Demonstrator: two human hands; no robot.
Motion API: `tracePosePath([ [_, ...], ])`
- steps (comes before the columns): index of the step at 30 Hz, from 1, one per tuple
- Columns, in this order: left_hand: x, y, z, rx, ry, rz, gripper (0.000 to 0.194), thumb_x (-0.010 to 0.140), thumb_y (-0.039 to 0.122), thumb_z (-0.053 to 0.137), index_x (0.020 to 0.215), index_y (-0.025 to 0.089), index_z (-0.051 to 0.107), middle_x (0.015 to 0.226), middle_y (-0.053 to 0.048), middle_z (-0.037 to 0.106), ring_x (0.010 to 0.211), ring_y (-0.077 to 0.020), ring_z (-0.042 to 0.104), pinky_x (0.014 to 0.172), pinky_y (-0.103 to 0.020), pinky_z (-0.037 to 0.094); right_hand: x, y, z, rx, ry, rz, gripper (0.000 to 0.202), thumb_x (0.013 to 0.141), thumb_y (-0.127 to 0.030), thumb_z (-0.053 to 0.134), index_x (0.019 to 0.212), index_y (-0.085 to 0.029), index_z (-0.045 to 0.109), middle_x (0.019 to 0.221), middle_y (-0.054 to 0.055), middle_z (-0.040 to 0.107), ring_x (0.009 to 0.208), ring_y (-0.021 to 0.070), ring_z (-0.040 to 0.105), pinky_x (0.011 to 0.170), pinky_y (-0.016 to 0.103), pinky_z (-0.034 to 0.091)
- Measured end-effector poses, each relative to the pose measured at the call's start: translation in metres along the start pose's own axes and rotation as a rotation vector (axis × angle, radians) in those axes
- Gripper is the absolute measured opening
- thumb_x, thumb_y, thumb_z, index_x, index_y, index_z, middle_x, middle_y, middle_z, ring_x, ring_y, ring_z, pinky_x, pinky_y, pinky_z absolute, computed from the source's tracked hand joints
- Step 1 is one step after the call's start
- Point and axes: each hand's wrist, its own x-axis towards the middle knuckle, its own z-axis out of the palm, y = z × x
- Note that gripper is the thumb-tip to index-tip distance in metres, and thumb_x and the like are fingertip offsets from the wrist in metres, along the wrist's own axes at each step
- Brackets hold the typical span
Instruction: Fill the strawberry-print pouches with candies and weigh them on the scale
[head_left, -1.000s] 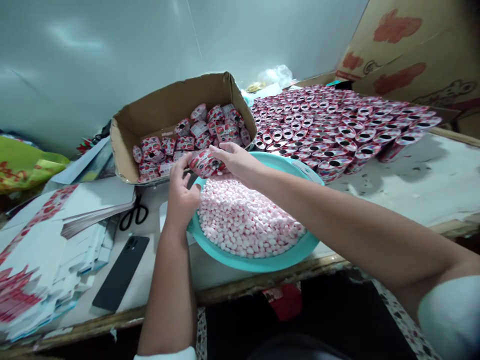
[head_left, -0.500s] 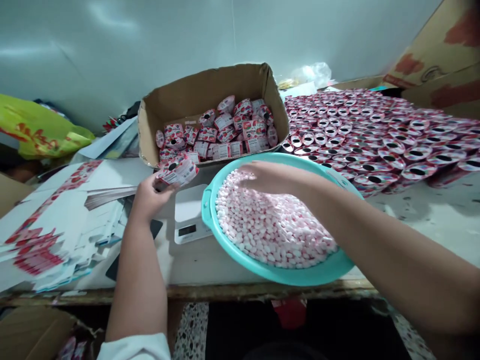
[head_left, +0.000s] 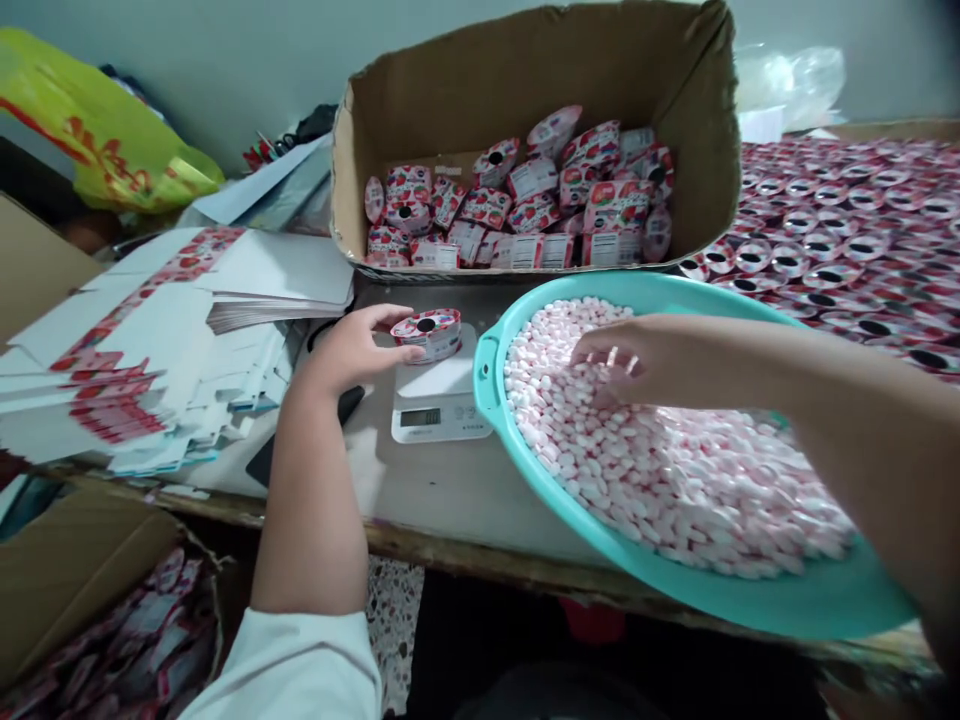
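My left hand (head_left: 356,350) has its thumb and fingers around the left end of a small printed packet (head_left: 439,338) with a dark hole in its top. The packet is over the plate of a white digital scale (head_left: 442,415) and seems to rest on it. In the turquoise basin (head_left: 517,465), my right hand (head_left: 619,362) dips among pink-and-white candies (head_left: 600,480). Its fingers are curled with a few candies showing between them; how many it holds is hidden.
Behind the scale, a cardboard box (head_left: 536,60) holds several filled packets. Rows of upright open packets (head_left: 825,230) stand at the right. Flat printed cartons (head_left: 142,370) are stacked at the left, below a yellow bag (head_left: 105,140). Another box (head_left: 82,570) of packets is below the table edge.
My left hand has lowered the packet from in front of the cardboard box onto the scale plate. My right hand stays in the basin, its fingers now more curled. The view has shifted closer.
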Motion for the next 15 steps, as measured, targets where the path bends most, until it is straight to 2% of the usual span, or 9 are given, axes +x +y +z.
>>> tracePosePath([
  [3, -0.004, 0.002, -0.002, 0.008, 0.148, 0.037, 0.061, 0.074, 0.052, 0.075, 0.124, 0.019, 0.066, 0.118, -0.011, 0.071, 0.109, -0.0262, 0.065, 0.1, -0.038, 0.048, 0.0, -0.004, -0.005, -0.017, -0.13, 0.039, 0.034, 0.075, -0.035, 0.066, 0.108, -0.026, 0.073, 0.087, 0.006, 0.074, 0.067, 0.0211, 0.065, 0.057, 0.031, 0.045],
  [5, -0.004, 0.002, -0.002, 0.022, 0.213, 0.062, 0.054, 0.08, 0.054, 0.069, 0.121, 0.018, 0.068, 0.113, -0.011, 0.073, 0.105, -0.0251, 0.067, 0.099, -0.037, 0.048, 0.0, -0.006, -0.007, -0.018, -0.132, 0.039, 0.028, 0.077, -0.035, 0.063, 0.102, -0.026, 0.073, 0.082, 0.005, 0.073, 0.064, 0.0204, 0.064, 0.057, 0.031, 0.044],
  [9, -0.004, 0.001, -0.003, 0.066, 0.258, 0.073, 0.05, 0.085, 0.057, 0.062, 0.114, 0.017, 0.071, 0.107, -0.011, 0.074, 0.1, -0.0254, 0.068, 0.093, -0.035, 0.051, 0.0, -0.009, -0.012, 0.014, -0.074, -0.016, 0.019, 0.081, -0.041, 0.062, 0.084, -0.025, 0.073, 0.077, 0.005, 0.072, 0.061, 0.0193, 0.061, 0.056, 0.032, 0.042],
  [12, -0.004, 0.002, -0.003, 0.104, 0.282, 0.062, 0.051, 0.085, 0.059, 0.059, 0.11, 0.017, 0.073, 0.106, -0.011, 0.075, 0.098, -0.0255, 0.068, 0.093, -0.035, 0.052, -0.001, -0.012, -0.013, 0.062, -0.012, -0.04, 0.025, 0.082, -0.048, 0.062, 0.083, -0.025, 0.072, 0.075, 0.005, 0.071, 0.059, 0.0178, 0.06, 0.055, 0.031, 0.042],
  [15, -0.003, 0.004, -0.002, 0.12, 0.315, 0.07, 0.049, 0.087, 0.058, 0.055, 0.105, 0.017, 0.075, 0.107, -0.01, 0.075, 0.098, -0.0252, 0.067, 0.092, -0.034, 0.051, -0.002, -0.015, -0.014, 0.079, 0.087, -0.005, 0.024, 0.08, -0.046, 0.064, 0.085, -0.025, 0.073, 0.075, 0.004, 0.071, 0.058, 0.0171, 0.059, 0.053, 0.031, 0.041],
])
